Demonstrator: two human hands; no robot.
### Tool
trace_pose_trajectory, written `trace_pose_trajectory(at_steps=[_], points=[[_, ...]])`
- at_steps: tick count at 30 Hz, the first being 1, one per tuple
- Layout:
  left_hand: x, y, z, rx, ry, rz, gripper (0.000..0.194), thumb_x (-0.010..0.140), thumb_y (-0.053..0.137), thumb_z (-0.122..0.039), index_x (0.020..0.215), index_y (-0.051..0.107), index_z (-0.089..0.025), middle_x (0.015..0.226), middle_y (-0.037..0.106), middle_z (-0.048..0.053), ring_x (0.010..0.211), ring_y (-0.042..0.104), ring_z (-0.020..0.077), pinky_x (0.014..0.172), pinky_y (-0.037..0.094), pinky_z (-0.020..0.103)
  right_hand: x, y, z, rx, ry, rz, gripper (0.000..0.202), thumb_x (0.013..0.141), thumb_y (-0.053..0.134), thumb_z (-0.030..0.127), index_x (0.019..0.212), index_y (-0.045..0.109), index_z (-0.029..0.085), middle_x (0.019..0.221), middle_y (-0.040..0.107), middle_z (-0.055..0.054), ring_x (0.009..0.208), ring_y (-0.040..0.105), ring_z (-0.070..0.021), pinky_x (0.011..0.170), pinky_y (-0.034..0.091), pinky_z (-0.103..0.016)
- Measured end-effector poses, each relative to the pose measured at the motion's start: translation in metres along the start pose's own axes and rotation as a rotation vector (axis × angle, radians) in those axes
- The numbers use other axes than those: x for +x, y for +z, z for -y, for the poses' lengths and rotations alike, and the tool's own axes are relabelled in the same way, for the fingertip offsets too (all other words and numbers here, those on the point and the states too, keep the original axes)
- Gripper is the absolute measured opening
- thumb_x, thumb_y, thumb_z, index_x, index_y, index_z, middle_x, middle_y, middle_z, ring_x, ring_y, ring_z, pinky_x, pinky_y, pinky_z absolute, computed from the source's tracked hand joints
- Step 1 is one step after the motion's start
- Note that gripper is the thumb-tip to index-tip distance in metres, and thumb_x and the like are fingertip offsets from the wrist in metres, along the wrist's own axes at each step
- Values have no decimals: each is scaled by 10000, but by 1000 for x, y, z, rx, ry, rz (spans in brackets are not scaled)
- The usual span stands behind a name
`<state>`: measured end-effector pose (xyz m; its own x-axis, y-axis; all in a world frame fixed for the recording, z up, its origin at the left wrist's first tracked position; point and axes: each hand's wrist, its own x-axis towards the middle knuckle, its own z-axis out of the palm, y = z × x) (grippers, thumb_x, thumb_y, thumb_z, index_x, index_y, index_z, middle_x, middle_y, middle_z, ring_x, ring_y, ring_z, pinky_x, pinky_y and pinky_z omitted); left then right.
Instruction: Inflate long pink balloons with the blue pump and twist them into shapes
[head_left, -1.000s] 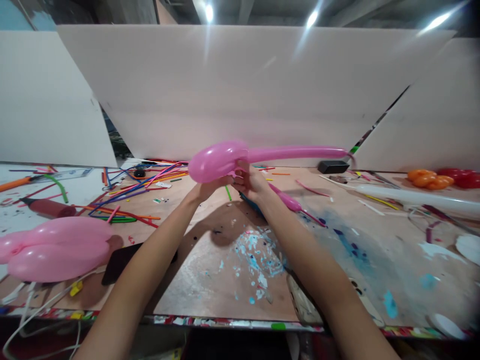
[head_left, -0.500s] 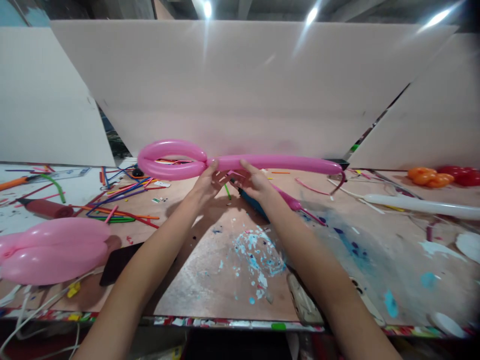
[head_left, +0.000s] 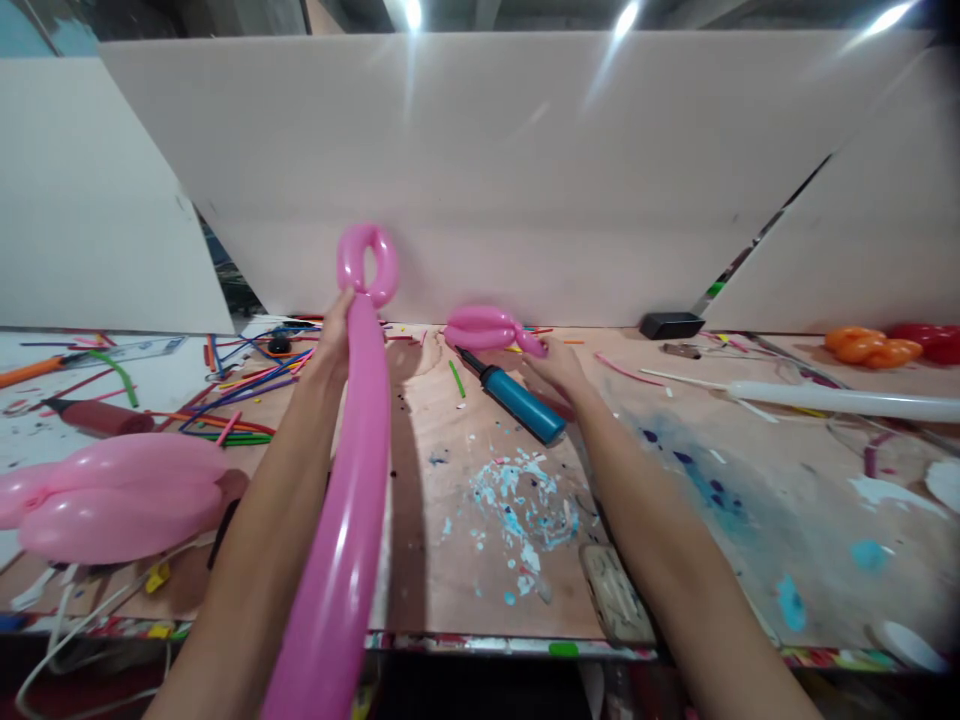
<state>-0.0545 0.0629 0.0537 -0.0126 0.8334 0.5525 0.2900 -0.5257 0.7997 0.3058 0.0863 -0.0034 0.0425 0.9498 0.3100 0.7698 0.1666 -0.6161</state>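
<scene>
My left hand [head_left: 339,330] is closed round a long pink modelling balloon [head_left: 352,450], just below the twist under its loop. The loop stands upright at the top, and the long straight part runs down toward me past my forearm. My right hand [head_left: 556,365] has its fingers on the right end of a second, smaller twisted pink balloon [head_left: 480,328] by the back board. Just left of that hand lies a blue balloon pump [head_left: 521,403], its nozzle pointing to the smaller balloon.
Uninflated balloons [head_left: 247,400] in several colours lie scattered at left, by a big pale pink balloon shape [head_left: 127,495]. A black box [head_left: 671,325], a white balloon [head_left: 840,400] and an orange balloon shape [head_left: 870,347] are at right. A white board [head_left: 517,180] stands behind.
The long pink balloon has swung from lying crosswise to pointing toward me, in my left hand only. My right hand has let go of it and moved right to the smaller pink balloon.
</scene>
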Motion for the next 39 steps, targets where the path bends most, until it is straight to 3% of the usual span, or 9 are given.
trace_pose_trajectory(at_steps=[4,7,12,16,19,26,32,35,39], points=[[-15,38,-19,-417,-408,42,313,833,582,-475,866,574,-164,712,658,54,604,660,180,603,580,355,0,-9,45,332,-155,-217,461,885,495,495,1229,527,190,1100,667,-107,898,648,-215,754,516,-340],[-24,62,-33,-583,-533,121,226,776,652,-315,933,585,-167,766,666,42,632,668,176,558,568,306,-20,-18,87,510,-324,-250,499,931,424,537,1335,436,242,1022,673,-69,790,642,-192,717,522,-340],[-34,75,-51,-680,-472,337,283,694,738,-262,945,643,-173,783,672,30,651,661,160,578,556,267,-51,-25,120,134,-549,1,469,920,499,438,1340,482,231,1105,690,-97,954,655,-272,822,504,-396],[-39,80,-53,-734,-477,382,388,611,812,-187,968,660,-174,824,704,32,682,665,165,659,570,305,-54,-25,118,-113,-541,18,521,914,497,397,1395,443,204,1132,689,-143,998,648,-340,821,498,-454],[-40,87,-46,-857,-505,407,413,661,817,-369,1008,669,-200,883,727,52,776,697,217,727,584,380,-55,-25,117,-177,-595,19,486,902,505,344,1371,471,224,1173,672,-126,1035,639,-322,833,504,-433],[-41,104,-42,-852,-537,222,486,688,782,-529,1015,651,-194,839,732,61,696,695,213,662,581,357,-65,-25,127,-257,-649,-5,452,836,548,273,1285,540,225,1441,470,-107,1160,570,-311,867,502,-432],[-48,105,-56,-580,-451,232,446,797,642,-615,916,666,-186,625,648,18,492,586,154,531,482,309,-70,-31,131,-282,-614,-10,413,895,556,430,1265,583,250,1226,587,-115,992,618,-285,793,481,-398],[-48,109,-58,-593,-354,211,380,805,677,-540,913,668,-176,693,673,22,591,623,155,604,505,291,-70,-33,133,-271,-613,-8,402,931,493,511,1195,631,240,1202,620,-105,1011,617,-279,811,460,-383],[-43,116,-51,-717,-231,33,336,763,742,-464,925,673,-177,873,700,17,749,654,137,725,529,254,-72,-34,137,-300,-590,-25,356,964,435,468,1108,652,227,1171,664,-76,977,633,-254,761,430,-340]])
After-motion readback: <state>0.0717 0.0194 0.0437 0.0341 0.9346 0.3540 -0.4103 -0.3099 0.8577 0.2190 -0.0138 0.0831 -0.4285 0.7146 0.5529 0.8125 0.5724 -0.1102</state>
